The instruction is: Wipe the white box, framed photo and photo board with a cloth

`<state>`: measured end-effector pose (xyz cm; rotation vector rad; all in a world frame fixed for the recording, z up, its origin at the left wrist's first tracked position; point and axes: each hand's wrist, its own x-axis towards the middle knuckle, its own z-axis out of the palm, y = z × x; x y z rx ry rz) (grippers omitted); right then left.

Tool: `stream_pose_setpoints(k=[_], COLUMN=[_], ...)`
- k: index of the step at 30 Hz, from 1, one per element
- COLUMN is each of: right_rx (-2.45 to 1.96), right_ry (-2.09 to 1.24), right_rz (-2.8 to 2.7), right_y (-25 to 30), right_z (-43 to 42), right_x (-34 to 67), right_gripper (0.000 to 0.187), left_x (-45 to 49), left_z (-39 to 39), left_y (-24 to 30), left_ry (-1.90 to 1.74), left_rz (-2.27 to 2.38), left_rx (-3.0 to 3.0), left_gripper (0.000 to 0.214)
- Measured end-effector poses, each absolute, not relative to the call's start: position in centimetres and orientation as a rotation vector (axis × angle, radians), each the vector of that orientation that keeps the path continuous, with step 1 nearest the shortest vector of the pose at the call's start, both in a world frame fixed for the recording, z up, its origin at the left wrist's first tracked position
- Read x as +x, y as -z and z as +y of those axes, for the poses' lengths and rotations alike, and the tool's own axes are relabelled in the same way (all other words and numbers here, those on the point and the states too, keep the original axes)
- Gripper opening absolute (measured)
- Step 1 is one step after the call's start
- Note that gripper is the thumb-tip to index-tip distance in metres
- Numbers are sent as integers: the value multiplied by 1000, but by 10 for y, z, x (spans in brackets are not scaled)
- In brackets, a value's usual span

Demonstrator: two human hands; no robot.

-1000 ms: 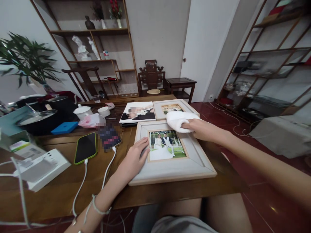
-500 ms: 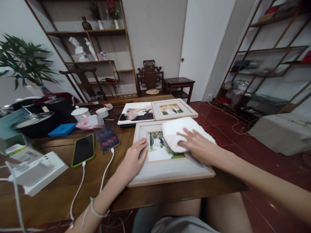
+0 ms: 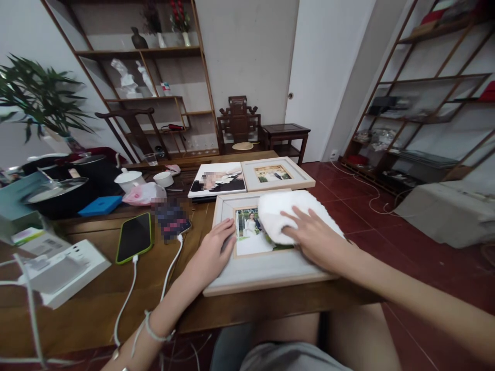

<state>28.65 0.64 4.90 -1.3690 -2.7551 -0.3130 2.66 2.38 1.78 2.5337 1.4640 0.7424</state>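
Since a second ago, my right hand (image 3: 315,234) has drawn the white cloth (image 3: 278,208) from the far right of the front frame (image 3: 263,275) down over the right part of its photo (image 3: 251,232); over the last half second it has barely shifted. My left hand (image 3: 212,250) has stayed on the frame's left border, flat and open, fingers together, steadying it without gripping. My right fingers are spread and slightly bent over the cloth, with its fold caught loosely in my hold, so the cloth lies under my palm.

This frame lies face up at the near edge of the desk (image 3: 150,278), and I judge the wiping to be partway through. The photo's left part shows bare; the rest is under the cloth, and I can't tell which areas are already clean. Behind it, a second frame (image 3: 270,175) and a picture panel (image 3: 216,180) lie side by side, neither being touched; whether they've been wiped doesn't show.
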Motion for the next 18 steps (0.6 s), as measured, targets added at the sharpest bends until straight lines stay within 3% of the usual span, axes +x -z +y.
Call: stream_pose_setpoints(k=[7, 18], right_rx=[-1351, -1229], right_ry=[379, 112], right_rz=[-2808, -2852], right_y=[-52, -49], right_z=[57, -71], right_x=[287, 284], right_gripper=[61, 38], left_x=[25, 28], left_z=[24, 24], left_y=[-16, -17], left_ry=[-806, -803], left_rz=[1476, 1497], left_rx=[2469, 2442], left_gripper=[37, 38])
